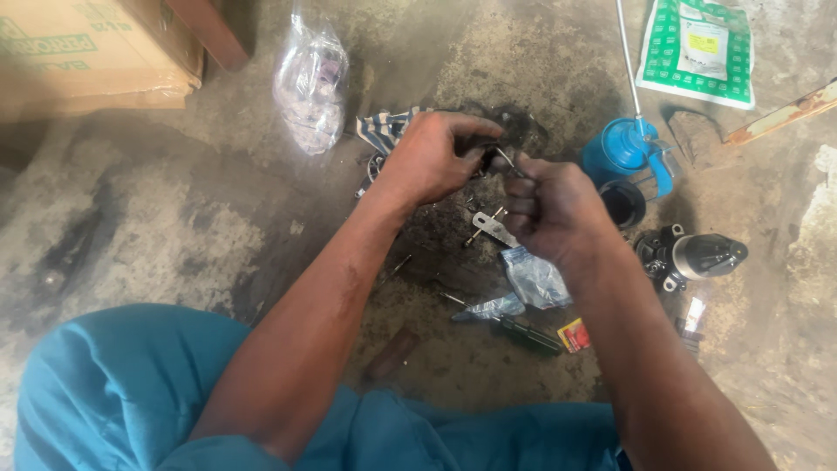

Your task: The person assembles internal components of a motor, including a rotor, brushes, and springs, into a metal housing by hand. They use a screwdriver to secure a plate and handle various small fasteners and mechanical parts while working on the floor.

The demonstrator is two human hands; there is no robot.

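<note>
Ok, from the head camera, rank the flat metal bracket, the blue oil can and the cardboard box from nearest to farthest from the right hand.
From the right hand:
1. Metal bracket, just left of it on the floor.
2. Blue oil can, up and to its right.
3. Cardboard box, far off at top left.

A stained workshop floor, seen from above

Grey concrete floor (pixel 174 218), patched with dark oil marks, lies in dim, even light; a cardboard box (pixel 87 52) sits at its upper left edge.

Oil can (pixel 626 148) lies right of the hands (pixel 493 179), bag (pixel 311 83) left.
</note>
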